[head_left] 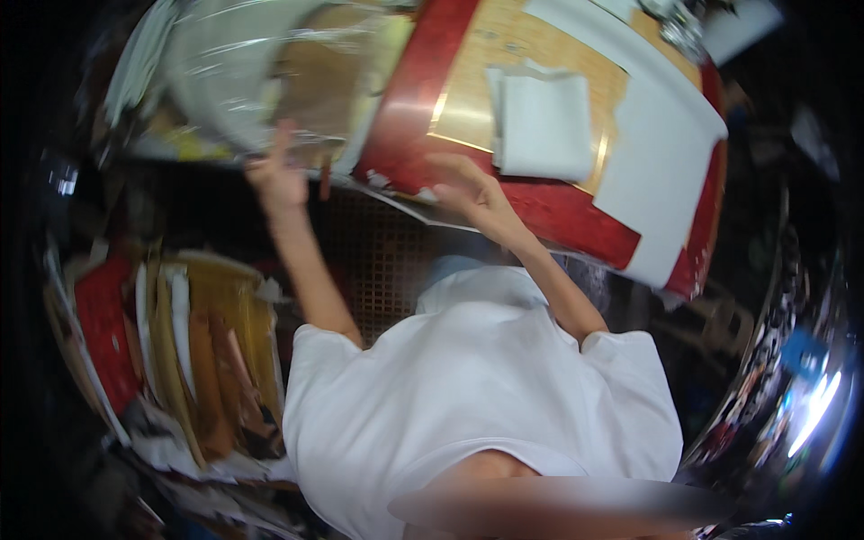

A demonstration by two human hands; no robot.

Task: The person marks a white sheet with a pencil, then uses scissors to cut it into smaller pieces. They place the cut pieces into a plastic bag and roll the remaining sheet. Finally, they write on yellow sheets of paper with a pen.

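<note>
- Where the lower left shelf (243, 466) shows, it holds upright red (108, 328), tan and brown sheets (214, 387), packed side by side.
- Above it, clear plastic (211, 67) covers a brown piece (324, 81) and something pale.
- At its near edge is the left hand (279, 180), blurred; I cannot tell whether it grips or touches anything.
- The right hand (477, 198), fingers loosely bent and grasping nothing visible, is by the red-edged desk (416, 85).
- A folded white piece (545, 124) lies on the desk, left of a long white sheet (661, 180).
</note>
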